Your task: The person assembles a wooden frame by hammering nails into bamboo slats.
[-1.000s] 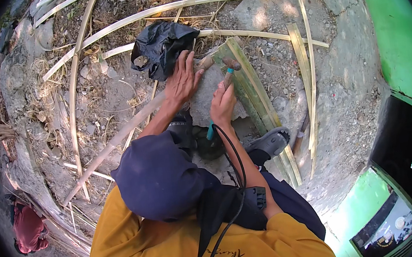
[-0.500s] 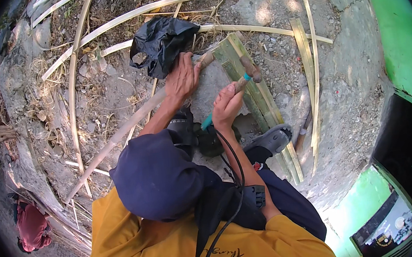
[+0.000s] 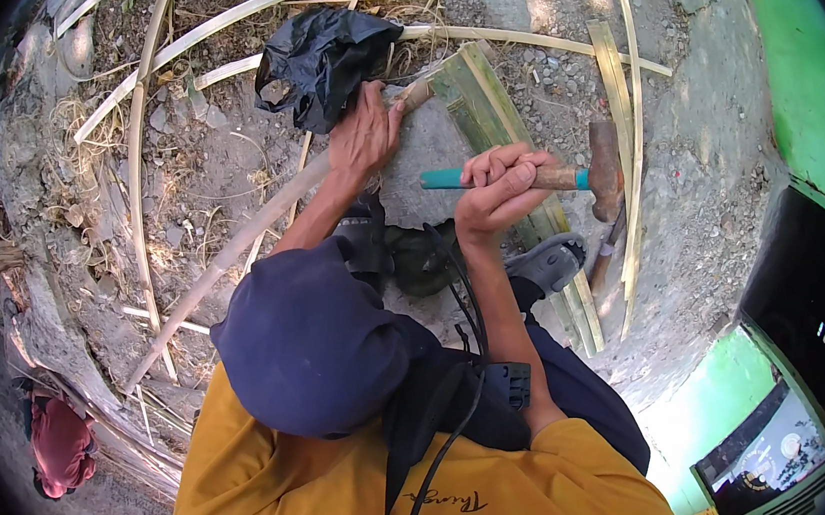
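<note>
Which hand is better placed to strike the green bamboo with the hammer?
Right, I'd judge: the right hand holds the hammer near the green bamboo, while the left hand lies on the long pole.

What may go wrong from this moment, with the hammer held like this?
The left hand rests on the pole; a stray blow from the hammer might strike it. The right hand grips the hammer around mid-handle, so a swing might be harder to control. The right shoe is on or against the bamboo; a missed blow there might hit it.
</note>
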### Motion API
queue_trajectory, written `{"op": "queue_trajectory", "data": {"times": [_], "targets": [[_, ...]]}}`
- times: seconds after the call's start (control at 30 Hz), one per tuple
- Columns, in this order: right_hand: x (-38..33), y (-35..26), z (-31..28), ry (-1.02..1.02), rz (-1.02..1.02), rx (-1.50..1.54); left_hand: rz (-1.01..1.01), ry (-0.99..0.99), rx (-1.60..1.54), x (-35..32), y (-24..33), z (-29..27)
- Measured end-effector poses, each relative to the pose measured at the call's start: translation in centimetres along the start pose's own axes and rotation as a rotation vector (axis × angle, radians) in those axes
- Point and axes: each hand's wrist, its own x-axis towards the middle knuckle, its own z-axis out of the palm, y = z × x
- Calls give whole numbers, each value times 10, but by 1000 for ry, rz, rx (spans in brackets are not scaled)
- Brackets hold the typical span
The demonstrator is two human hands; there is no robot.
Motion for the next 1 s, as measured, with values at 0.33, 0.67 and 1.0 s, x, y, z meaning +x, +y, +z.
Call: {"op": "queue_trajectory", "data": {"times": [0.33,0.67,1.0], "targets": [[-21,49,-10,-111,207,-373,-35,-10,-27,1,3,-3],[10,-3,-6,-235,183,-427,-1,29,-16,-1,-3,3],[-3,37,2,-302,-26,-697,-24,34,-16,5,2,-1]]}}
